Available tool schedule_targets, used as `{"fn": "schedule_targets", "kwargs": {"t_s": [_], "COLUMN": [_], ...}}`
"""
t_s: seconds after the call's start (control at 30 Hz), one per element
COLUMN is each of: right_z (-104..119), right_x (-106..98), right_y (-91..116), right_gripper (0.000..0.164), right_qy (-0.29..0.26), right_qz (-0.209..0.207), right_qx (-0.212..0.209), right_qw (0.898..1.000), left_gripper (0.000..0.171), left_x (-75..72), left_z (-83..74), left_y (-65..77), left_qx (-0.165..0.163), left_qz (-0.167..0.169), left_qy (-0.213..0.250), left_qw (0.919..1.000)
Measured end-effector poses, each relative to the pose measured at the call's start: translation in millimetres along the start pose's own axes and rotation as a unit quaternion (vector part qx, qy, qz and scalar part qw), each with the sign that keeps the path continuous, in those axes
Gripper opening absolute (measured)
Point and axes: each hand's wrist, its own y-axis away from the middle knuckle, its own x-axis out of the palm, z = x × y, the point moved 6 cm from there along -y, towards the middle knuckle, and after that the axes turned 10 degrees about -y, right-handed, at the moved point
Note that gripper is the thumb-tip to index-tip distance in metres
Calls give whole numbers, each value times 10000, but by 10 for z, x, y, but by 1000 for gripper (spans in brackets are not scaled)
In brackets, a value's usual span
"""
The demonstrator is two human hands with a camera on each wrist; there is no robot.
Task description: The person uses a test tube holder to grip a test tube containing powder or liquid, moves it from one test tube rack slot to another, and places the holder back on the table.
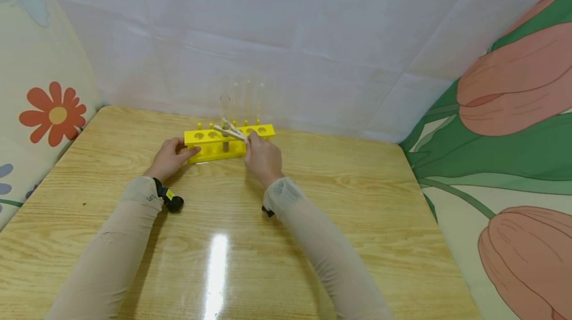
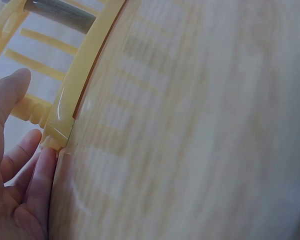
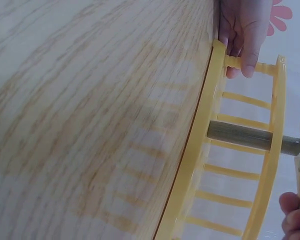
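A yellow test tube rack (image 1: pixel 192 138) stands near the back of the table. My left hand (image 1: pixel 168 158) grips its left end, with the thumb over the end post in the right wrist view. My right hand (image 1: pixel 264 159) holds a wooden test tube clamp (image 1: pixel 231 133), whose jaws are at the test tube standing in a middle hole. Dark grey stuff fills the lower part of that test tube (image 3: pixel 240 135); its upper part is clear glass. Along the rack's back, several clear test tubes (image 1: pixel 249 99) stand over the pegs on the right side.
The wood-grain table (image 1: pixel 339 201) has a bright light reflection in front of the rack. Close behind the rack hangs a white cloth (image 1: pixel 313 62). Flower-patterned cloths (image 1: pixel 514 151) border the left and right sides.
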Motion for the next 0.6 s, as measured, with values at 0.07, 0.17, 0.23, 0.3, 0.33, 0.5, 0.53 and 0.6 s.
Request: {"fn": "schedule_targets", "kwargs": {"t_s": [0.07,0.17,0.23,0.3,0.33,0.5,0.53,0.6], "right_z": [7,17,24,30,32,40,42,47], "right_x": [-11,-30,-41,-53,-58,-75,-80,-92], "right_y": [-2,-8,-14,-19,-22,-44,-49,-58], "right_gripper": [11,12,12,12,12,13,13,13], "right_qy": [9,15,-8,-17,-25,-99,-115,-133], "right_qz": [-24,-46,-50,-56,-54,-20,-23,-37], "right_qx": [-15,-26,-26,-17,-14,14,16,16], "right_qw": [10000,10000,10000,10000,10000,9999,9999,9999], "left_gripper": [81,82,83,85,85,85,85,85], "left_x": [3,8,13,17,19,22,21,18], "left_z": [1,3,5,8,13,28,27,27], "left_y": [-1,-3,-5,-6,-9,-18,-17,-16], "left_qx": [16,-1,-9,-24,-29,-9,2,29], "left_qz": [4,19,34,40,38,12,1,-9], "left_qy": [17,-2,-5,-20,-21,2,3,-2], "left_qw": [10000,10000,10000,10000,10000,10000,10000,10000]}}
